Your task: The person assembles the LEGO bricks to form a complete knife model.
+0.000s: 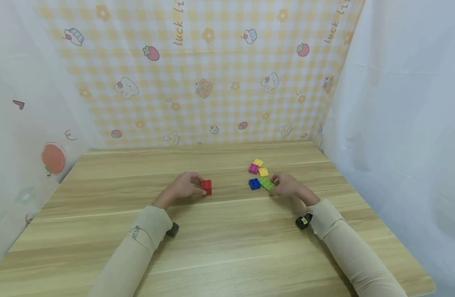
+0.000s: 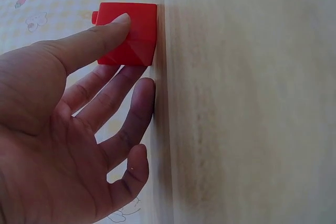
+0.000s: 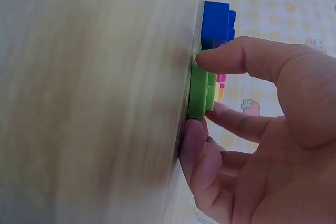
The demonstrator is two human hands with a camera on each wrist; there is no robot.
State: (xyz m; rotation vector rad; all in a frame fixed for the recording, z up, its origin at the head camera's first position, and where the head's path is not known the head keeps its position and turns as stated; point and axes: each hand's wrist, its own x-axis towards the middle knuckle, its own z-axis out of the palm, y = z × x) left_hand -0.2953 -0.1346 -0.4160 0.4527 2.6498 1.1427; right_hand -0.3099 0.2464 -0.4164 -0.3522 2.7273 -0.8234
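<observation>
A red toy building brick (image 1: 207, 187) stands on the table left of the middle. My left hand (image 1: 186, 185) holds it, thumb on its near face and fingertips behind; the ring and little fingers stay off it in the left wrist view. To the right, my right hand (image 1: 285, 185) pinches a flat light-green brick (image 3: 198, 90) that lies low against the tabletop. The thumb lies at its near side, and the index finger is partly hidden behind it. A blue brick (image 1: 254, 184) sits just left of the green one.
Behind the green brick are a yellow-orange brick (image 1: 263, 171), a magenta brick (image 1: 253, 168) and a yellow brick (image 1: 258, 162), close together. The wooden table (image 1: 220, 243) meets a patterned cloth (image 1: 227, 62) at the back. White cloth hangs at both sides.
</observation>
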